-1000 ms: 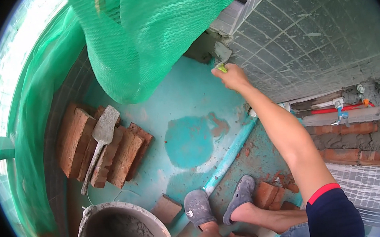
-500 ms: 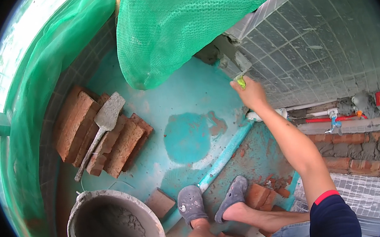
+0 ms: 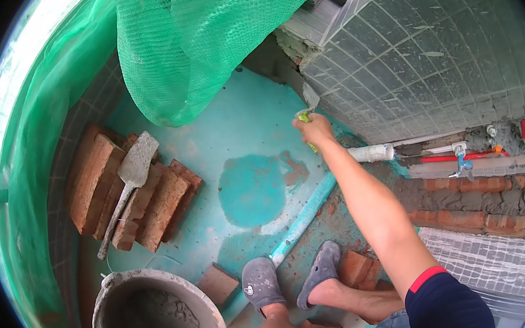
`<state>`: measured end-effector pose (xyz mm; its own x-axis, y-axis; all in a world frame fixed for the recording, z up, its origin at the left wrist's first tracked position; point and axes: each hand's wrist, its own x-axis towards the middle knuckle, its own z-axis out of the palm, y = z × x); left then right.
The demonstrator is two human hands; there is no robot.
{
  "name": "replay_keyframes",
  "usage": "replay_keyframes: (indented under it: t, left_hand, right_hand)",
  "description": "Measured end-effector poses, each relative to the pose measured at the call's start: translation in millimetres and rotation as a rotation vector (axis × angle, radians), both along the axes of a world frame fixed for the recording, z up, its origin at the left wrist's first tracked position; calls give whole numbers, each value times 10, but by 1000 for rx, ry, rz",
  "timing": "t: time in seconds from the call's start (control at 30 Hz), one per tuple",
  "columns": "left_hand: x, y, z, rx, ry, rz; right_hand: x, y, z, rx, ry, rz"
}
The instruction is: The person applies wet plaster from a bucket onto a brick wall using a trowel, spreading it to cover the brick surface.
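Right hand (image 3: 315, 128) is stretched out from the lower right of the head view, closed around the yellow-green handle of a small metal trowel (image 3: 306, 117). The blade of that tool points up and away, its tip at the foot of the grey small-tiled wall (image 3: 429, 53), just where the wall's broken mortar edge meets the turquoise coated floor (image 3: 234, 135). Left hand is out of sight; only a knee shows at the bottom edge, so its state cannot be told.

Near the right hand, a white plastic pipe end (image 3: 370, 153) lies against the base of the wall, and a light blue pipe (image 3: 302, 217) runs diagonally along the floor toward the feet. Two grey slip-on clogs (image 3: 289, 279) are on the person's feet, standing among loose red brick pieces (image 3: 356, 267).

Well apart to the left, a stack of red bricks (image 3: 133, 198) lies flat on the floor, with a larger grey brick trowel (image 3: 129, 186) resting across it, blade up-right and handle down-left. At the bottom left, a round grey bucket of wet mortar (image 3: 154, 320) stands close to a single brick (image 3: 218, 283). Green safety netting (image 3: 200, 37) hangs over the top and left side. On the right, a low course of red bricks with grey mortar (image 3: 481, 200) runs beneath a red pipe and a valve (image 3: 461, 160).
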<state>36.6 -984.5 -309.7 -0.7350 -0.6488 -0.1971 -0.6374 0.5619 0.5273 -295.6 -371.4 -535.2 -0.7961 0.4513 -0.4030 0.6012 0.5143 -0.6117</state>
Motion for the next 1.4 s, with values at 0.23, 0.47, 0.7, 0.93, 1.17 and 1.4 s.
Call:
replay_keyframes:
  t: [0.23, 0.47, 0.7, 0.93, 1.17, 1.4]
  left_hand:
    - [16, -29, -30, 40, 45, 1]
    - [13, -47, -37, 61, 57, -12]
    - [43, -217, -37, 62, 52, -63]
    - [-53, -117, -15, 63, 10, -10]
    - [-11, -111, -34, -16, 30, -32]
    - [-39, -168, -52, 2, 35, -42]
  right_hand:
    - [248, -700, -83, -441, 175, -440]
    - [462, -644, -244, -294, 187, -437]
    - [981, -613, 32, 387, 70, -35]
    - [5, -230, 172, 436, -328, 202]
    - [306, -561, 195, 358, -219, 240]
    - [1259, -403, 68, 459, -129, 300]
